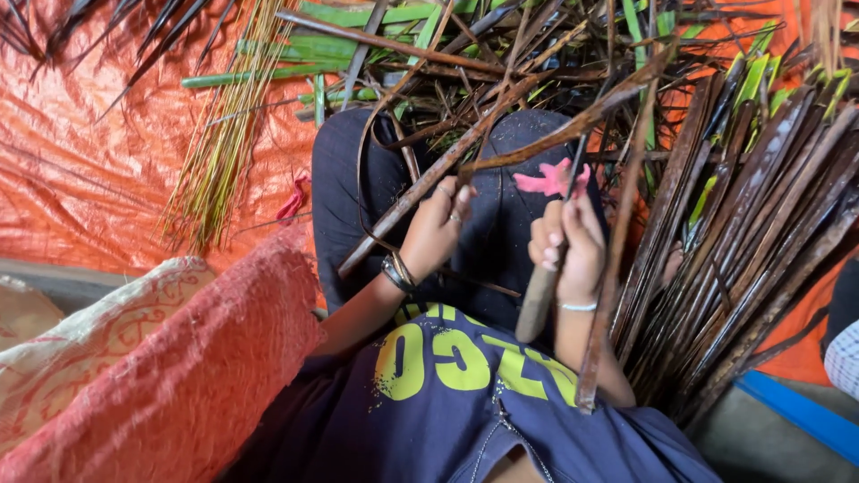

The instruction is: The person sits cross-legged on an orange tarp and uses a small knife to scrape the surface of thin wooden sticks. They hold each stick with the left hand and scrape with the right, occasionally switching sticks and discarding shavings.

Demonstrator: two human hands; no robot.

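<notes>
My left hand (436, 228) grips a long brown dried leaf stalk (501, 148) that slants up to the right over my lap. My right hand (566, 246) is closed around a knife with a brownish wooden handle (537, 304); its thin blade points up toward the stalk. A pink scrap of cloth or plastic (550, 182) lies on my dark trousers just above the right hand. Dark bangles circle my left wrist and a thin bracelet circles the right one.
A thick bundle of brown and green leaf stalks (761, 233) leans at the right. Thin yellow-green ribs (219, 134) lie in a sheaf on the orange tarpaulin (89, 161) at the left. A red and cream cushion (170, 367) sits at lower left. Loose stalks pile up ahead.
</notes>
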